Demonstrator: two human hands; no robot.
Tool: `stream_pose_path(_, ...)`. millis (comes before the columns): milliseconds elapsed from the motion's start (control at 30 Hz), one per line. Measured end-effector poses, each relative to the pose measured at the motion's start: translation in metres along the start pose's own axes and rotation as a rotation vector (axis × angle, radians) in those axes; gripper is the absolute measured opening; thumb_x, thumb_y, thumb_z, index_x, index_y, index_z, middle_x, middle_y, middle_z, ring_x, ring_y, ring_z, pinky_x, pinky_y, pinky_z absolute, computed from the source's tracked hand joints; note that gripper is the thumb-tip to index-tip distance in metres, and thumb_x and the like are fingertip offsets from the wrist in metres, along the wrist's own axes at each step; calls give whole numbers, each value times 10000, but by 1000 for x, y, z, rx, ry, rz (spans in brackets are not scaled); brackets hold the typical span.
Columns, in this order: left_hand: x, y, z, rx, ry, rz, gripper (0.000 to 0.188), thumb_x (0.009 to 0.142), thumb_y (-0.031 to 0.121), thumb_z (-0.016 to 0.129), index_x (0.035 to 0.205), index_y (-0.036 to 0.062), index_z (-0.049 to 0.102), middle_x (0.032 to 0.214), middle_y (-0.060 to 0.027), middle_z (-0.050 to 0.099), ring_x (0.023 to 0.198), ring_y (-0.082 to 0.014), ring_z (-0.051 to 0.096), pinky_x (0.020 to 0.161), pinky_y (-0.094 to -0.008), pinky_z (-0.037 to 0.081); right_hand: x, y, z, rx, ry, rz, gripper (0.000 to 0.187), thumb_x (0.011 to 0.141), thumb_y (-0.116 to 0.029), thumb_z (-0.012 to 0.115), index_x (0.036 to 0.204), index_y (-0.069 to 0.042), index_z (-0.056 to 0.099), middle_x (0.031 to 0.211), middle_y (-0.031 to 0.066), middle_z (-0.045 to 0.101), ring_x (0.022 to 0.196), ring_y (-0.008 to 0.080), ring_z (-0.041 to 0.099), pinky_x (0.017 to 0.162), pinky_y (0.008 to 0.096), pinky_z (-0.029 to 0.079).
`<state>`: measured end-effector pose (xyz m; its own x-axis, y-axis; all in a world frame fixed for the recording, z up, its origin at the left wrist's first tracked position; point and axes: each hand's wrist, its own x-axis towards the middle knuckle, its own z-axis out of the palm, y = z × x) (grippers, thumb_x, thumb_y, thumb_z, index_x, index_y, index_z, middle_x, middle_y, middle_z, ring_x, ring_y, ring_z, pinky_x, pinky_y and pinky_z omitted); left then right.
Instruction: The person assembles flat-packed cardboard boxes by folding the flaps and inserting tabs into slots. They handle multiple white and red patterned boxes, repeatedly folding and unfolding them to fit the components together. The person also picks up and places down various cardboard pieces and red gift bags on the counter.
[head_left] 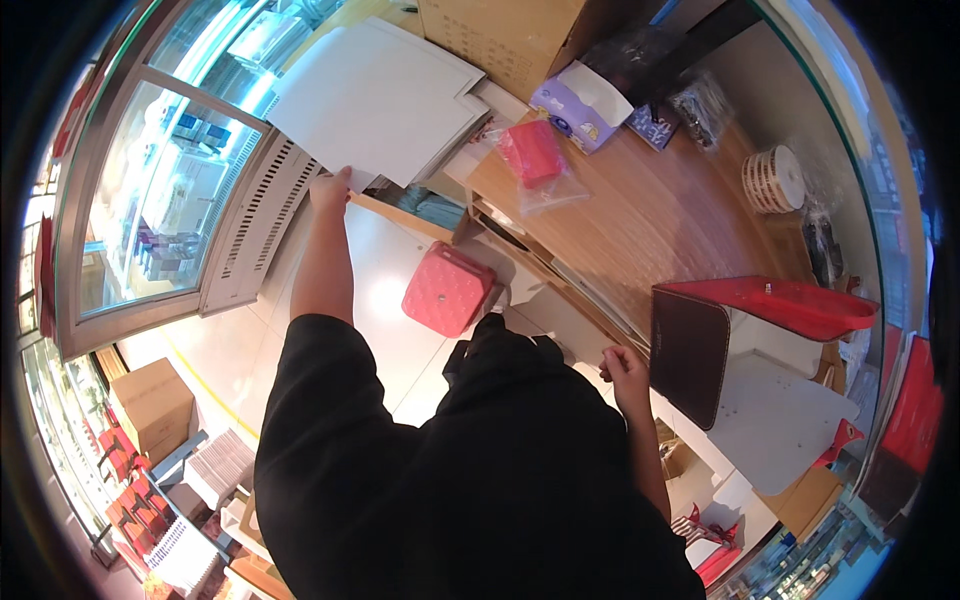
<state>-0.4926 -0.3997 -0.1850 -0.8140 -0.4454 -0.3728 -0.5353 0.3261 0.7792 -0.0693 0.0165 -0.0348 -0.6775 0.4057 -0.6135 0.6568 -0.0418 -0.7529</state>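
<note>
My left arm reaches forward to a stack of large white sheets [375, 100] at the far left of the counter. My left hand [331, 189] is closed on the near edge of a white sheet, thumb on top, the other fingers mostly hidden. Just below the sheets is an open drawer [405, 222] with clear plastic bags [437, 212] in it. Close to my right side, my right hand [626, 372] hangs with its fingers curled in and nothing visible in them. Nearest to it is a dark brown leather-like panel [688, 352] on the counter's end.
A pink stool [448, 290] stands on the floor before me. On the wooden counter [650, 215] lie a red packet [533, 155], a purple tissue box [582, 105] and a ribbon roll [773, 180]. A glass display case [165, 190] borders the left; a cardboard box [152, 405] sits behind it.
</note>
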Motion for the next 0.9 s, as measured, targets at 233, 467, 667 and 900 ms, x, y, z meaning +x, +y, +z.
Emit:
stream_pose_path(233, -21, 49, -38, -704, -210, -44, 241, 806, 217, 592, 933, 15, 554, 776, -63, 586, 684, -185, 592, 583, -298, 506, 0, 0, -1, -11, 35, -20, 154, 871, -142, 562, 942, -6, 565, 772, 50, 597, 676, 112, 560, 613, 238, 462)
stream_pose_path(467, -180, 195, -137, -542, -163, 323, 230, 817, 197, 488, 955, 19, 534, 837, -68, 557, 764, -156, 591, 645, -303, 517, 6, -111, 40, -695, 130, -848, 744, 695, -136, 706, 1336, -58, 337, 1396, 211, 293, 1308, 360, 258, 1059, 491, 209)
stream_pose_path(667, -286, 186, -173, -692, -366, 455, 273, 842, 250, 464, 1001, 34, 512, 861, -55, 533, 800, -139, 549, 675, -258, 446, -40, -213, 103, -887, 86, -1362, 763, 689, -80, 635, 1371, -96, 295, 1425, 200, 240, 1327, 361, 219, 1057, 560, 135)
stream_pose_path(900, -369, 136, -205, -794, -313, 897, 391, 903, 294, 459, 1172, 10, 450, 1128, -119, 517, 1054, -209, 505, 916, -326, 370, -126, -168, 64, -324, -154, -1360, 513, 705, 74, 536, 1205, -41, 519, 1212, 160, 532, 1141, 286, 503, 947, 381, 394)
